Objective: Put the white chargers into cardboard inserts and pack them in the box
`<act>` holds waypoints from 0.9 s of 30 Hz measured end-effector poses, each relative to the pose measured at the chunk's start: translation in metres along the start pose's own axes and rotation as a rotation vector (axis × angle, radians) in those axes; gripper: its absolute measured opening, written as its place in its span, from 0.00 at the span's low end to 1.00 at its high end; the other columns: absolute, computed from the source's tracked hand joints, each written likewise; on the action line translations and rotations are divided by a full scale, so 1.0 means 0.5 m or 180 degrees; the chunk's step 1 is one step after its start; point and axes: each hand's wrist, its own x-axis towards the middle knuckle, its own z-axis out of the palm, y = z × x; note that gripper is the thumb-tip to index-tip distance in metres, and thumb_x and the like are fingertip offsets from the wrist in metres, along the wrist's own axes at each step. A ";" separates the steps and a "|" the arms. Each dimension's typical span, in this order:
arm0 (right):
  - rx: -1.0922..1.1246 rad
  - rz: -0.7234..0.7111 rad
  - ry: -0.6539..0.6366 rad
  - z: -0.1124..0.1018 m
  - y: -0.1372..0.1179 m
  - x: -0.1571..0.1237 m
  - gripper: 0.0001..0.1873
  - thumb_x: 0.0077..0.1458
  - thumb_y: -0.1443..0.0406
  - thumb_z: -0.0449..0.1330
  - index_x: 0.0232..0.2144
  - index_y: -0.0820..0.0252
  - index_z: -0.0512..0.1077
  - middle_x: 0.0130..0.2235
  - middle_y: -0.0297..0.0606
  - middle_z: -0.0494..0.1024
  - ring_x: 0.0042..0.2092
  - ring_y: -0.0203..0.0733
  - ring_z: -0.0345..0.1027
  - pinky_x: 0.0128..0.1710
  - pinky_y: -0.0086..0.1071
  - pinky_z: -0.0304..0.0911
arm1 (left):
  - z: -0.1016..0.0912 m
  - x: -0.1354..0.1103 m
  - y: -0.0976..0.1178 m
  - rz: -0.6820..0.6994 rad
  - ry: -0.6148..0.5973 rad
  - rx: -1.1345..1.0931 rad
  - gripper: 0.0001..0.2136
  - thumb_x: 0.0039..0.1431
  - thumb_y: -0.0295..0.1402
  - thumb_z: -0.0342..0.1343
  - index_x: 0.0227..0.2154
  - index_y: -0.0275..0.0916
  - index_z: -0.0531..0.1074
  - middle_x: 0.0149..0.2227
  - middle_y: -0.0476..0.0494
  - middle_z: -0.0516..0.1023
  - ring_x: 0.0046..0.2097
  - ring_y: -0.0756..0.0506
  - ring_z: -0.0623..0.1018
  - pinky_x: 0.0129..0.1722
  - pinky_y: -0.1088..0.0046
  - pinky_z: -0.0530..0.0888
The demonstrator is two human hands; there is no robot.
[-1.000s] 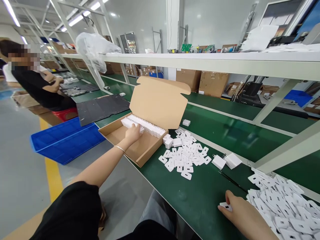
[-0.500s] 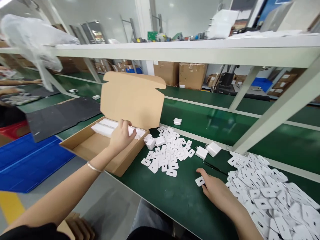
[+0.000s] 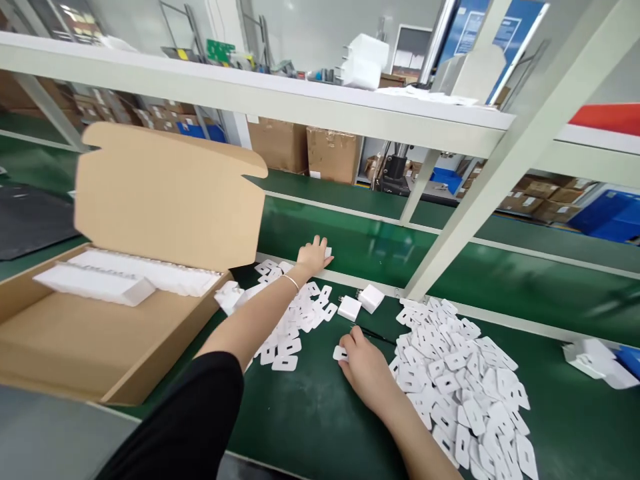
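Observation:
Reaching to the back of the bench, my left hand (image 3: pixel 313 257) has its fingers closed around a white plug charger (image 3: pixel 328 253), mostly hidden by the hand. My right hand (image 3: pixel 367 367) pinches a small white slotted plate (image 3: pixel 341 353) between thumb and fingers, low over the bench. Under and beside my left forearm spreads a pile of the same white plates (image 3: pixel 285 363). Two white chargers (image 3: pixel 349 307) with metal prongs lie between the hands. More white chargers (image 3: pixel 229 297) sit by the box. A larger heap of white slotted plates (image 3: pixel 465 380) lies right of my right hand.
At left stands an open cardboard box (image 3: pixel 165 353) with its lid up and rows of white chargers (image 3: pixel 105 283) inside. Black tweezers (image 3: pixel 377 335) lie near my right hand. A shelf beam (image 3: pixel 300 100) and slanted post (image 3: pixel 480 200) rise over the green bench (image 3: pixel 310 427).
My left hand has moved from the box to the charger at the back of the bench and closed on it. My right hand keeps its plate. The view has turned right.

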 end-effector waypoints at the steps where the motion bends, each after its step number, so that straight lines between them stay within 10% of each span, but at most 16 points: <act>1: 0.0009 -0.0003 0.0012 0.001 -0.001 0.000 0.11 0.61 0.75 0.62 0.44 0.59 0.69 0.50 0.44 0.73 0.41 0.46 0.76 0.34 0.34 0.66 | 0.011 0.014 0.004 -0.0014 -0.0056 -0.0089 0.27 0.72 0.41 0.50 0.68 0.33 0.60 0.68 0.19 0.60 0.58 0.26 0.77 0.53 0.53 0.75; 8: 0.0035 0.0021 -0.0007 0.004 0.000 -0.001 0.10 0.62 0.73 0.62 0.44 0.59 0.69 0.50 0.44 0.72 0.40 0.46 0.76 0.34 0.34 0.68 | 0.026 0.005 0.033 0.0542 -0.0210 -0.1007 0.22 0.71 0.35 0.46 0.65 0.38 0.66 0.64 0.32 0.71 0.58 0.38 0.78 0.59 0.62 0.74; 19: -0.0148 0.0066 0.0108 0.011 -0.006 0.002 0.10 0.60 0.75 0.59 0.42 0.60 0.69 0.45 0.43 0.75 0.36 0.45 0.75 0.29 0.33 0.61 | -0.120 -0.291 0.046 0.1840 -0.0333 -0.3208 0.26 0.72 0.50 0.35 0.50 0.40 0.74 0.51 0.38 0.78 0.49 0.37 0.77 0.54 0.60 0.73; 27: 0.1061 0.0279 0.1420 0.001 -0.004 0.008 0.09 0.67 0.65 0.56 0.48 0.57 0.71 0.46 0.39 0.74 0.29 0.37 0.66 0.29 0.33 0.63 | -0.100 -0.383 0.052 0.1429 -0.0377 -0.4358 0.30 0.70 0.58 0.39 0.46 0.39 0.77 0.45 0.37 0.79 0.47 0.36 0.78 0.50 0.61 0.74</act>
